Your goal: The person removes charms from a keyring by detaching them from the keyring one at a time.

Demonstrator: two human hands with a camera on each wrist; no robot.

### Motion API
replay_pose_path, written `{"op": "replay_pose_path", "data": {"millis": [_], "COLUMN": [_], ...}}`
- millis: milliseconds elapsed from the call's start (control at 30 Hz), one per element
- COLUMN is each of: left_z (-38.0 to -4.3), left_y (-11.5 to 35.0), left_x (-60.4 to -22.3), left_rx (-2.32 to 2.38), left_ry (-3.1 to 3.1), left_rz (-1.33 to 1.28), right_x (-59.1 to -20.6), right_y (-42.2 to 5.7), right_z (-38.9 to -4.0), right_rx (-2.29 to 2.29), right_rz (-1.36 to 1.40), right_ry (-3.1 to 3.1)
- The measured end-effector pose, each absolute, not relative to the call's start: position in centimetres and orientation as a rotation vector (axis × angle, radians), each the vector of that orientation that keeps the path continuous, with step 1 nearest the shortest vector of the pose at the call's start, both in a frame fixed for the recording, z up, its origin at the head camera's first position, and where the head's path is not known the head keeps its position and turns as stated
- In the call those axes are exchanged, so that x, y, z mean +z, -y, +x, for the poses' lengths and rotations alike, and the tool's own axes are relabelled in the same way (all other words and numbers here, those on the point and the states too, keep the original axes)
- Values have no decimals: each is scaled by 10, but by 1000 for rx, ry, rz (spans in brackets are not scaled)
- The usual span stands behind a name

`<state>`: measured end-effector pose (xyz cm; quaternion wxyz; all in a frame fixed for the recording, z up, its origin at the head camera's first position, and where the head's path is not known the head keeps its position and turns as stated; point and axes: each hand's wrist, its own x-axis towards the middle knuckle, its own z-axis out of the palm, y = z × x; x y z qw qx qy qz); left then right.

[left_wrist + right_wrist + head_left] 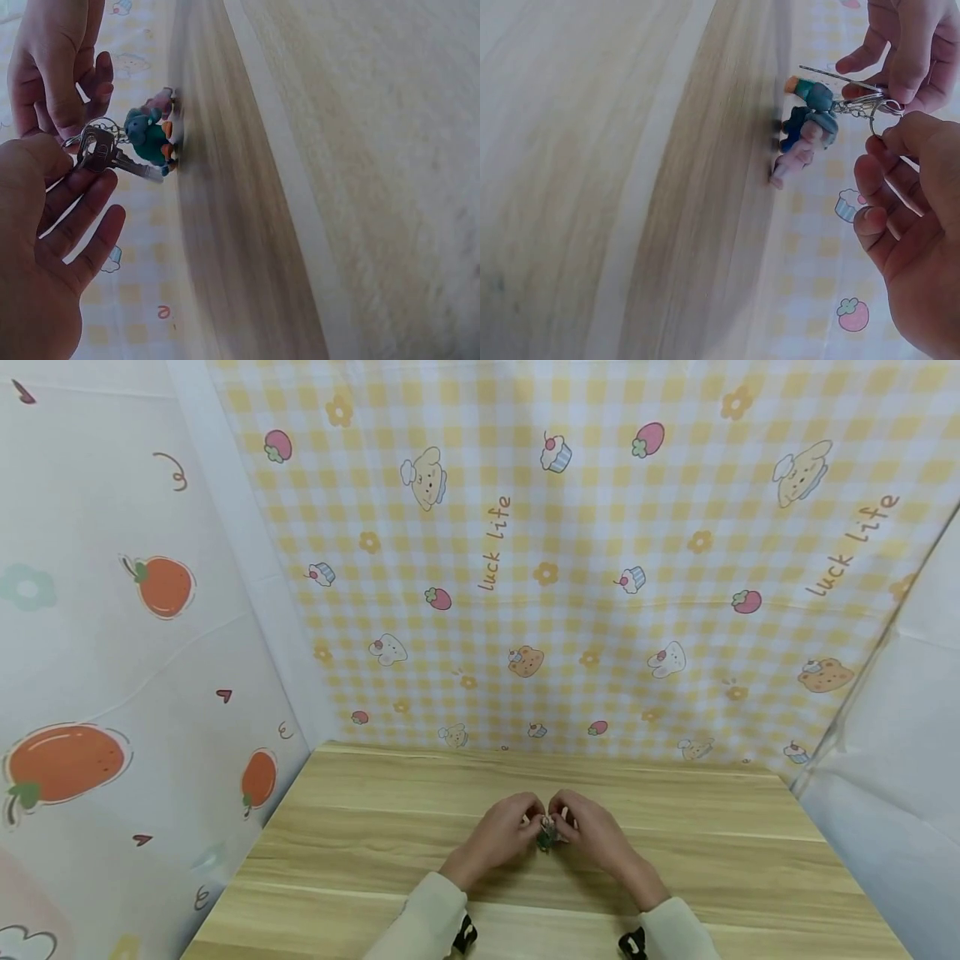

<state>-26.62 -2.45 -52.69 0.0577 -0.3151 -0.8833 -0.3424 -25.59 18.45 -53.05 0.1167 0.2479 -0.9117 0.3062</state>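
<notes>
Both hands meet over the middle of the wooden table (360,835), holding a small keychain (546,833) between them. The keychain has a silver key (112,156), a metal ring (877,112) and a teal figure (150,139) with a pink part (799,154) that hangs close to the tabletop. My left hand (525,820) pinches the key's head between thumb and fingers (45,161). The ring is pinched from the other side by my right hand (567,820), seen close in the right wrist view (900,142). Whether the figure touches the wood is unclear.
A yellow checked cloth (600,568) with cartoon prints stands behind the table. A white cloth with orange fruit (112,652) closes the left side, and a pale panel (900,793) the right. Bare wood lies on both sides of the hands.
</notes>
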Motion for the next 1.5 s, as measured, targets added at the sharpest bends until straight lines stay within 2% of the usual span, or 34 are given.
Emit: {"op": "replay_pose_path", "data": {"millis": [267, 700, 1067, 1500], "left_z": [-264, -265, -267, -270], "left_y": [29, 33, 37, 47], "left_x": [-524, -523, -521, -519], "left_rx": [-1043, -1229, -1307, -1340], "left_ry": [2633, 2604, 2573, 2548], "left_rz": [-1033, -958, -933, -1038], "right_x": [-531, -531, -530, -529], "right_y": [-182, -179, -171, -172], "right_z": [-257, -251, -245, -247], "right_rx": [1012, 1239, 1227, 1233], "right_rz": [774, 726, 718, 739], "right_ry": [2665, 2620, 2629, 2497]}}
